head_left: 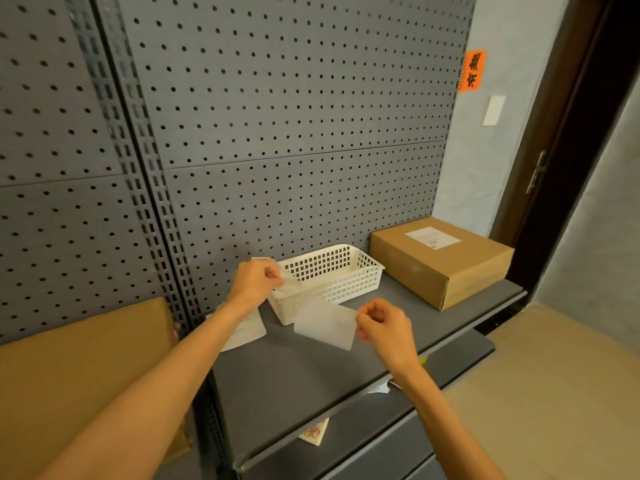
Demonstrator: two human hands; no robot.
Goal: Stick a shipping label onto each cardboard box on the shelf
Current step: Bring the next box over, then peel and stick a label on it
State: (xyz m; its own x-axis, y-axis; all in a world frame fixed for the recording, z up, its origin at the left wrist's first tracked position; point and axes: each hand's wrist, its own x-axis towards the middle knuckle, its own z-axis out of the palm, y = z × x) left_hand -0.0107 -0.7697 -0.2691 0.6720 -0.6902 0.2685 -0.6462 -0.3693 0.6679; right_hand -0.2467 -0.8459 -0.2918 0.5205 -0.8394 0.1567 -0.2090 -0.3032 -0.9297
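Note:
My right hand [382, 327] pinches the right edge of a white label sheet [325, 325] above the grey shelf [311, 372]. My left hand [256, 278] pinches a thin translucent sheet [289, 284] at the near left corner of the white basket [329, 282]. A cardboard box [443, 265] stands at the shelf's right end with a white label [433, 238] stuck on its top. A large cardboard box [83, 379] fills the left side, with no label showing on its visible top. Under my left forearm, a white label sheet [247, 332] lies flat on the shelf.
A grey pegboard [277, 116] backs the shelf. Lower grey shelves [381, 441] jut out below, with a printed packet [315, 434] poking from underneath. A dark door frame [568, 150] and an orange sign [471, 71] are on the right wall.

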